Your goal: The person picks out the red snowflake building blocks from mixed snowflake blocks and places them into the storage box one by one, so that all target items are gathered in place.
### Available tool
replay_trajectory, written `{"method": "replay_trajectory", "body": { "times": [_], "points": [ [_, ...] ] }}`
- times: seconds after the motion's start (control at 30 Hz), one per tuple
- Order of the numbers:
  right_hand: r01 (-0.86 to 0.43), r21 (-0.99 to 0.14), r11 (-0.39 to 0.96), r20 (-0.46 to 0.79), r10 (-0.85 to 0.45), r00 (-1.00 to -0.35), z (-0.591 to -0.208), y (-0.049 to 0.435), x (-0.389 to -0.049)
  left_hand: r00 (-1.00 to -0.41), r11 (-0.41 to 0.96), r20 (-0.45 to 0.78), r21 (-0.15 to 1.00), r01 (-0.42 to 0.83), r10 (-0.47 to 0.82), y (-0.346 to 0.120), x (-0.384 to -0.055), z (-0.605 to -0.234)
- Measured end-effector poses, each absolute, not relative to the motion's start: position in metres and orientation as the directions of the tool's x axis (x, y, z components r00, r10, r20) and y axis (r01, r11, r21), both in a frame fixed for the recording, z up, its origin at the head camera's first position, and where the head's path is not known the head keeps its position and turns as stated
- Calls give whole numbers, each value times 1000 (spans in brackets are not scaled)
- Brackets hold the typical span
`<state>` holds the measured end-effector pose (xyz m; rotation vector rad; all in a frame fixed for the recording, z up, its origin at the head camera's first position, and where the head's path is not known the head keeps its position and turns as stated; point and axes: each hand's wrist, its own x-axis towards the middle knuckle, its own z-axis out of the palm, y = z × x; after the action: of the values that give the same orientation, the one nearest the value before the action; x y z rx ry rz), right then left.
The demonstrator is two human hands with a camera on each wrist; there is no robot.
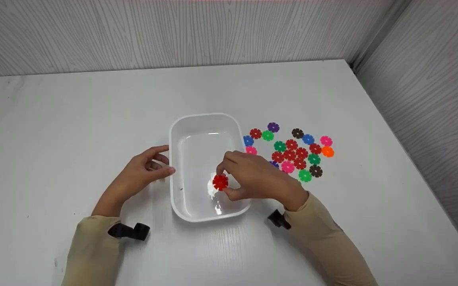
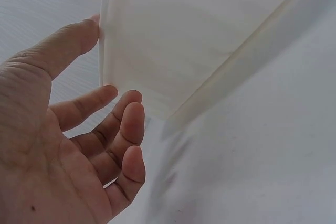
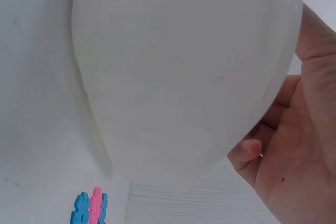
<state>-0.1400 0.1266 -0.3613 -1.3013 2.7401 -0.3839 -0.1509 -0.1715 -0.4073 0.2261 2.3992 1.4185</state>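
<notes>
A white plastic bin [image 1: 207,218] stands on the table. My right hand [image 1: 253,174] is over its inside and pinches a red notched plastic disc [image 1: 220,182] between thumb and fingers. In the right wrist view the bin wall [image 3: 184,77] hides the disc and part of the right hand [image 3: 294,150]. At the bin's left side, my left hand [image 1: 145,169] touches the rim with the thumb, an extended finger near the outer wall. The left wrist view shows the left hand's [image 2: 68,129] other fingers loosely bent beside the bin wall [image 2: 173,30].
Right of the bin lie several loose notched discs, including a purple disc [image 1: 273,127], an orange disc [image 1: 327,151] and a pink disc [image 1: 288,167]. The bin's right side partly hides a blue disc [image 1: 248,141]. A wood-grain panel [image 1: 197,35] rises behind the white table [image 1: 94,103].
</notes>
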Motion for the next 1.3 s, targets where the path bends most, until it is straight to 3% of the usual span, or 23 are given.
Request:
{"method": "replay_trajectory", "body": {
  "times": [0.2, 0.33, 0.6, 0.77, 1.03, 1.3],
  "points": [
    [-743, -290, 602, -4, -778, -629, -361, 121, -137, -929, 488, -211, 872, -38, 305, -171, -150, -407],
    [-744, -323, 585, 53, -774, -631, -361, 128, -142, -927, 488, -212, 872, -37, 308, -171, -150, -407],
    [-537, -547, 642, 54, -613, -788, -352, 164, -162, -929, 499, -217, 866, -40, 301, -171, -150, -408],
    [-440, -613, 656, 47, -525, -850, -354, 186, -177, -930, 501, -215, 864, -38, 300, -171, -150, -408],
    [-227, -647, 728, -105, -381, -919, -370, 216, -199, -933, 510, -219, 859, -46, 285, -170, -151, -406],
    [-70, -618, 783, -246, -277, -929, -387, 246, -210, -931, 511, -230, 857, -57, 282, -168, -151, -406]
  ]
}}
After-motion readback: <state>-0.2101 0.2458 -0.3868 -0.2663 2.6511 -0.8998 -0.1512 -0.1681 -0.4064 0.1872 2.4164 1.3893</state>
